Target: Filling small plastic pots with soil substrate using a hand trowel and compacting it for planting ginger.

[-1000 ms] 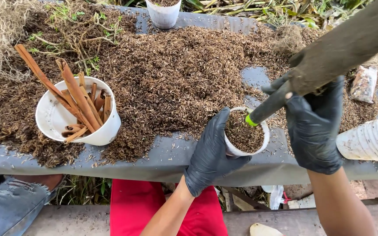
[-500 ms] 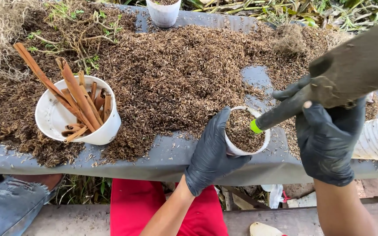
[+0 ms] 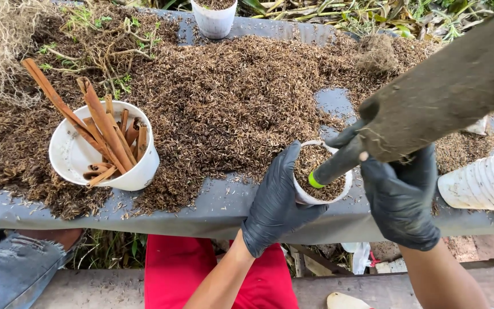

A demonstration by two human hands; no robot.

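Small white cup [image 3: 322, 182]: we see it at lower centre of the frame, near the front edge of the grey surface [image 3: 212, 209], filled with brown fibrous mix.
Left hand [image 3: 275, 206]: in a black glove, we wrap it around the cup's left side, gripping it.
Right hand [image 3: 401, 197]: also black-gloved, clenched around a dark tool [image 3: 338, 166] at right of centre.
Tool: its green tip [image 3: 314, 182] presses into the mix inside the cup; a large soil-caked mass [image 3: 453, 91] spreads from it toward the upper right corner.
Brown mix [image 3: 230, 97]: we see it heaped across the middle of the surface.
White bowl [image 3: 107, 151]: at left, holding reddish-brown bark strips [image 3: 107, 134] that jut out to the upper left.
Stacked white cups [image 3: 484, 183]: lying on their side at the right edge.
Another filled white cup [image 3: 214, 17]: top centre.
Red cloth [image 3: 178, 269]: bottom centre, below the surface.
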